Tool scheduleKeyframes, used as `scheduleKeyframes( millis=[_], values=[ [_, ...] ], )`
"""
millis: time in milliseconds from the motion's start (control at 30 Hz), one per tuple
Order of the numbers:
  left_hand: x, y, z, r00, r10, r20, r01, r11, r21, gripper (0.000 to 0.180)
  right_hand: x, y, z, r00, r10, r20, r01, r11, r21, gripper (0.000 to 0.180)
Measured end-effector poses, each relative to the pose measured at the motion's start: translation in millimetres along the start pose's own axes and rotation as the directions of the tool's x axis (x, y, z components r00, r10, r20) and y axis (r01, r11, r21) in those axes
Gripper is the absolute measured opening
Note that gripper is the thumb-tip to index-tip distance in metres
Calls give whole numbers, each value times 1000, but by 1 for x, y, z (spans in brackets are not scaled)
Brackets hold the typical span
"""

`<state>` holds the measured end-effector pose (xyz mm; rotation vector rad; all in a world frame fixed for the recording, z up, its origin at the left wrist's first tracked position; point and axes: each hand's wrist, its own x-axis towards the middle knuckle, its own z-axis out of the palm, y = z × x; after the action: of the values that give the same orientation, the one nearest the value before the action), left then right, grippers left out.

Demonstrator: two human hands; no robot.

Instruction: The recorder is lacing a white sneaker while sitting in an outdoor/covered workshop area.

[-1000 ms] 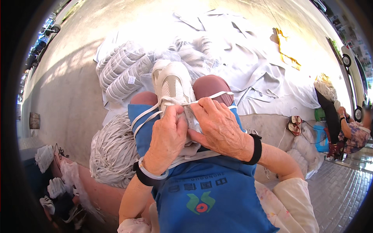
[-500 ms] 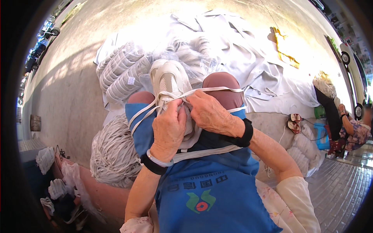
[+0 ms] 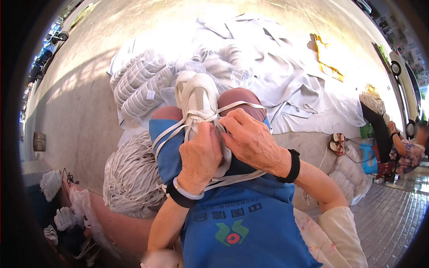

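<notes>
A pale cream mesh shoe (image 3: 199,96) lies between my knees, toe pointing away, with a second shoe (image 3: 181,85) close against its left side. A flat white shoelace (image 3: 241,104) crosses its upper part, with loose loops over both knees. My left hand (image 3: 202,152) is closed at the lacing, thumb against the curled fingers. Beside it, my right hand (image 3: 254,139) pinches the lace at the shoe's right edge. The fingertips and the lace ends between them are partly hidden. A blue apron (image 3: 241,201) covers my lap.
A large bundle of white laces (image 3: 132,176) sits left of my leg. Ahead, stacked pale shoe parts (image 3: 138,85) in clear plastic lie on a grey-white sheet (image 3: 286,85). A yellow strap (image 3: 322,56) lies farther off. To the right are a blue stool (image 3: 369,158) and another person (image 3: 404,149).
Both hands have come down slightly toward me, the right one also moving right. The shoe has turned and shifted right, showing more of its toe. The lace across my right knee hangs looser.
</notes>
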<state>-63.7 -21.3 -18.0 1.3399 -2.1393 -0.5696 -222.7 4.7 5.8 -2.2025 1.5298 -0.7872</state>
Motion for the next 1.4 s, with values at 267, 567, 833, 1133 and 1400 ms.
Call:
scheduleKeyframes(
  millis=[267,567,833,1133,1400],
  values=[
    [-25,32,-109,752,343,563,272,616,-739,9,9,-18,22,877,-481,22,458,848,268,21],
    [-20,-6,-51,608,16,793,788,-129,-602,49,-24,-71,-180,932,-343,-114,146,68,987,47],
    [-11,-7,-1,795,239,558,581,-566,-585,40,-83,-66,-216,857,-389,-337,301,-154,941,26],
    [-55,17,-67,391,332,858,527,684,-505,39,-43,-29,-26,638,323,700,-770,227,597,38],
    [-50,18,-50,142,210,967,660,708,-251,37,-25,-29,-3,648,324,689,-759,196,621,27]
  ],
)
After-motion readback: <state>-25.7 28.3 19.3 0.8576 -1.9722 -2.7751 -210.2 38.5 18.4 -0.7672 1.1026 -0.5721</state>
